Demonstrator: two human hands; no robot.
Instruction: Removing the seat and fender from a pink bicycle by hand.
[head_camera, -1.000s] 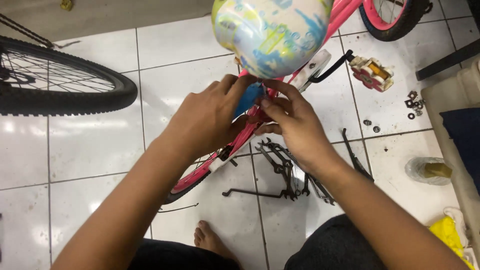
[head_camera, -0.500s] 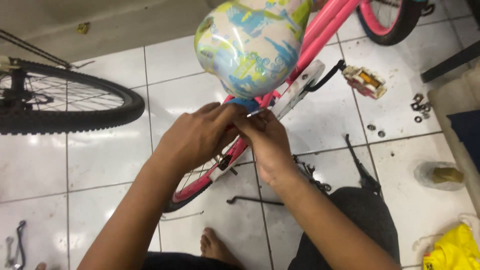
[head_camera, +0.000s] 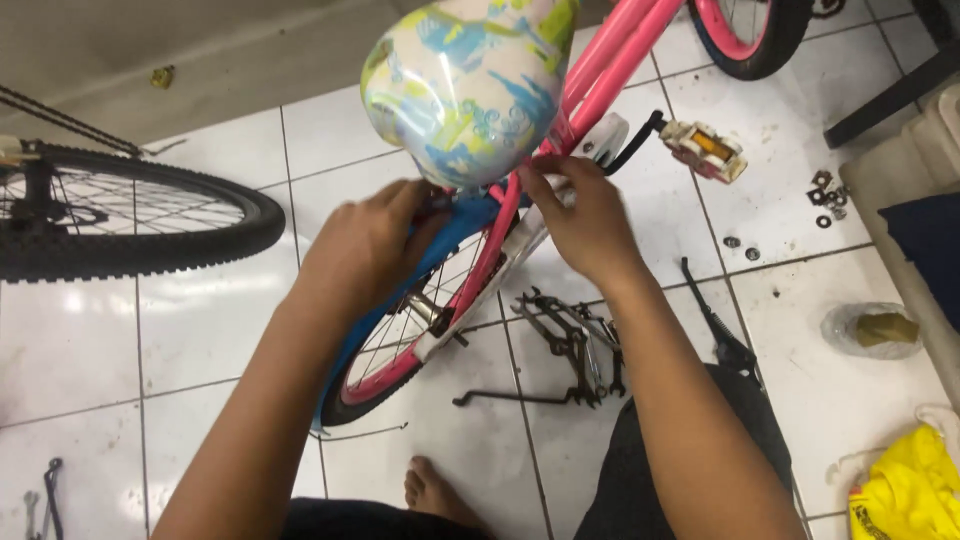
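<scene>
Left hand (head_camera: 372, 245) curls round the blue rear mudguard (head_camera: 440, 240) under the saddle (head_camera: 465, 85), steadying it; right hand (head_camera: 580, 215) pinches the pink seat stay (head_camera: 505, 225), centre of the scene

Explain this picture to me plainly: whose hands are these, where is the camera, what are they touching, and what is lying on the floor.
The single view comes from a camera worn on a person's head, looking down at their own two bare hands; there is no machine. One bare foot shows at the bottom.

Both hands work just under the pastel-patterned bicycle saddle of a small pink-framed bicycle. The left hand rests on the blue rear mudguard over the pink-rimmed rear wheel. The right hand touches the frame beside the white chain guard. Whether either hand pinches a small part is hidden.

On the white tiled floor lie a pile of dark metal wrenches, loose nuts and washers, a yellow cloth and a crumpled clear plastic bag. A separate black-tyred wheel stands at left.
</scene>
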